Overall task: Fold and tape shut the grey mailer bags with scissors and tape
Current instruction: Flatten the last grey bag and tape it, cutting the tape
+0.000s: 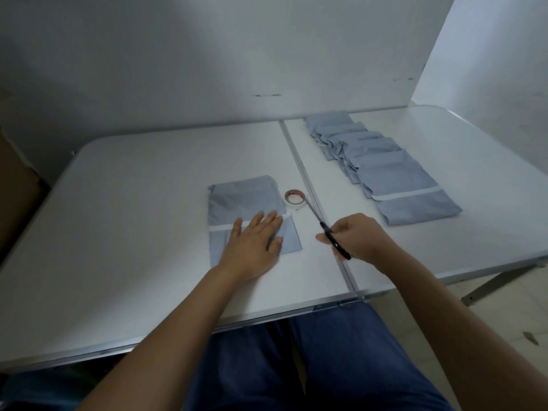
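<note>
tabletop (124,203): left half bare, open passage | centre: folded mailer (243,200) under left hand (252,241), tape roll (294,198) just beside it | scissors (329,229) in right hand (358,237) spanned the gap by the roll | right half: overlapping mailer row (385,167) blocked; near-right corner stood open

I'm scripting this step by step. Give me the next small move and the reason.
Probably close the scissors on the tape just beside the tape roll: the left hand presses the taped grey mailer bag flat, and the right hand aims the blades there.
</note>
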Action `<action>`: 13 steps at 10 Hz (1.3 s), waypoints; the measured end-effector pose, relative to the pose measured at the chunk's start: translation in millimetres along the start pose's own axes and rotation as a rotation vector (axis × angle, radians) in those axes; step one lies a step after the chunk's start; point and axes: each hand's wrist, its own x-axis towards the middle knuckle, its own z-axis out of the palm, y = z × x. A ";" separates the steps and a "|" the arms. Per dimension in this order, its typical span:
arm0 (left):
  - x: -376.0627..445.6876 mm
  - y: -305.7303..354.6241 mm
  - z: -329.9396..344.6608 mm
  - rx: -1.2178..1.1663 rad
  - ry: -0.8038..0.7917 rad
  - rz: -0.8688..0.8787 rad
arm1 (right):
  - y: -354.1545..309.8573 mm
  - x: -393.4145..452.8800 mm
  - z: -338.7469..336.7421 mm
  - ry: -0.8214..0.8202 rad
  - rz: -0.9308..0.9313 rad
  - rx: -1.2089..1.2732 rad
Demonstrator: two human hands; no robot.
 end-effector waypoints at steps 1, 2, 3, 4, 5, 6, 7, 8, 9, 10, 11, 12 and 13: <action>0.7 0.6 -0.8 -0.003 -0.011 -0.003 | 2.9 10.6 -2.2 0.153 -0.016 -0.007; 0.4 0.1 -1.5 -0.020 -0.026 -0.003 | 6.3 37.9 0.7 0.238 0.004 -0.123; -0.4 0.1 -1.5 -0.024 -0.022 -0.005 | 3.4 63.1 1.6 0.279 -0.042 -0.322; -0.4 0.8 -2.3 -0.033 -0.022 -0.006 | -3.4 79.9 -3.2 0.299 -0.085 -0.505; -0.4 1.2 -3.4 -0.029 -0.020 -0.004 | -13.5 91.0 -7.6 0.303 -0.082 -0.623; -0.7 1.3 -3.7 -0.033 -0.026 -0.001 | -21.1 106.2 -10.1 0.168 -0.051 -0.498; -0.9 0.1 -3.1 -0.035 -0.023 0.005 | -24.3 108.5 -18.3 0.033 -0.032 -0.342; -0.6 -0.5 -2.6 -0.033 -0.020 0.006 | -26.8 106.7 -17.3 0.147 -0.259 -0.425; -0.9 0.2 -4.4 -0.045 -0.021 0.007 | -31.6 101.4 -5.9 0.103 -0.455 -0.442; -0.2 0.8 -8.1 -0.075 -0.021 0.013 | -30.4 101.8 3.7 0.079 -0.471 -0.510; 1.9 -1.7 -12.6 -0.067 -0.035 0.021 | -31.6 106.2 6.6 0.080 -0.462 -0.531; 3.5 -5.9 -13.5 -0.038 -0.034 0.032 | -34.7 115.0 7.4 0.081 -0.453 -0.486; 2.5 -7.3 -10.2 -0.048 -0.038 0.025 | -39.4 133.9 11.5 0.205 -0.428 -0.367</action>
